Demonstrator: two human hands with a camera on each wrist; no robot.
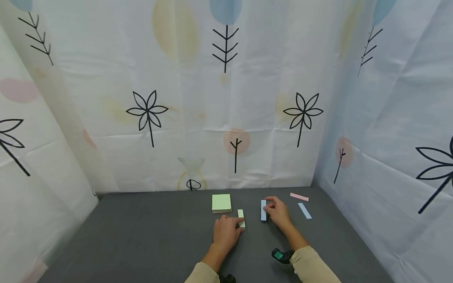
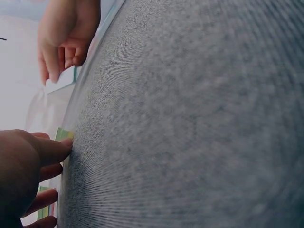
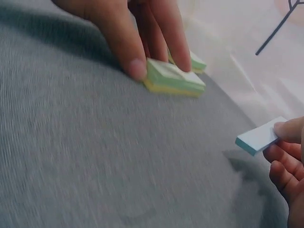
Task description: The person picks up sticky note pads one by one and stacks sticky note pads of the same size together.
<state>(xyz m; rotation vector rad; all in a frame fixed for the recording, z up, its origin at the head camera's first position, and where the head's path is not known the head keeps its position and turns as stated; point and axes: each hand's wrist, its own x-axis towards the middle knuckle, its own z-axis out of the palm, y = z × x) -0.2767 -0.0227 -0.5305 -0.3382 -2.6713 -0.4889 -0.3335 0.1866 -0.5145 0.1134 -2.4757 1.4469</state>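
Observation:
My left hand [image 1: 225, 232] holds a narrow pale green sticky-note pad [image 3: 175, 78] with a yellow layer underneath, thumb at one end and a finger along its side. That pad lies on the grey table. To its right, my right hand [image 1: 278, 213] pinches a narrow light blue sticky-note pad [image 3: 259, 136] between thumb and fingers, raised off the table with its shadow below. In the left wrist view the blue pad [image 2: 61, 81] appears past the left hand. A larger square green sticky-note pad [image 1: 221, 202] sits just beyond the left hand.
Right of my right hand lie a pink paper strip [image 1: 299, 197] and a light blue strip [image 1: 304, 210]. A black wrist device [image 1: 282, 255] with a green patch is by the right sleeve. Patterned white curtains [image 1: 198, 118] border the grey table [image 1: 141, 236] behind and at both sides.

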